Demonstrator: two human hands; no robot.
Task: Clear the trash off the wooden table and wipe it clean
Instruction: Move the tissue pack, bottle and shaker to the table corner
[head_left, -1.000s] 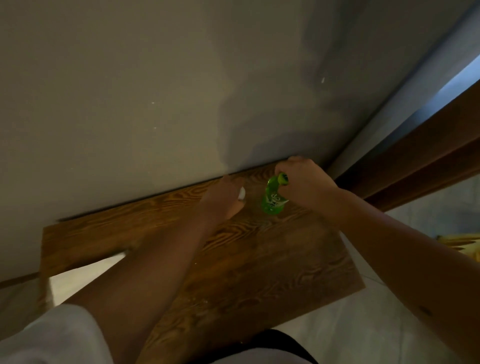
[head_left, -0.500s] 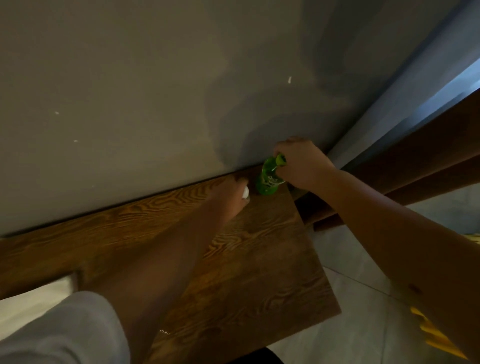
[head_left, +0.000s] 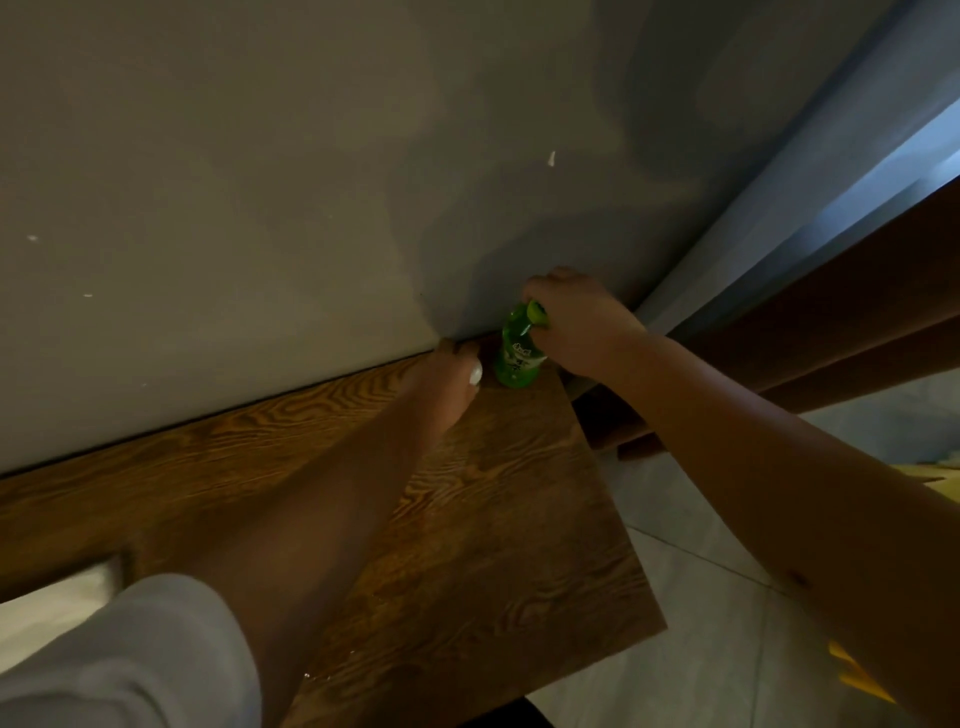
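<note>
The clearing step is in hand. The right hand (head_left: 582, 325) grips the green plastic bottle (head_left: 517, 358) by its cap, standing at the wooden counter's (head_left: 467, 519) far corner against the wall. The left hand (head_left: 447, 384) pinches something small and white beside it. The next move, I judge, is lifting both away.

I see a plain grey wall (head_left: 234, 182) filling the upper frame, flecked with small pale chips. At the right, a pale curtain (head_left: 810, 192) hangs beside dark wooden boards (head_left: 857, 312). Light floor tiles (head_left: 701, 649) fill the lower right, with something yellow (head_left: 857, 675) near the edge.
</note>
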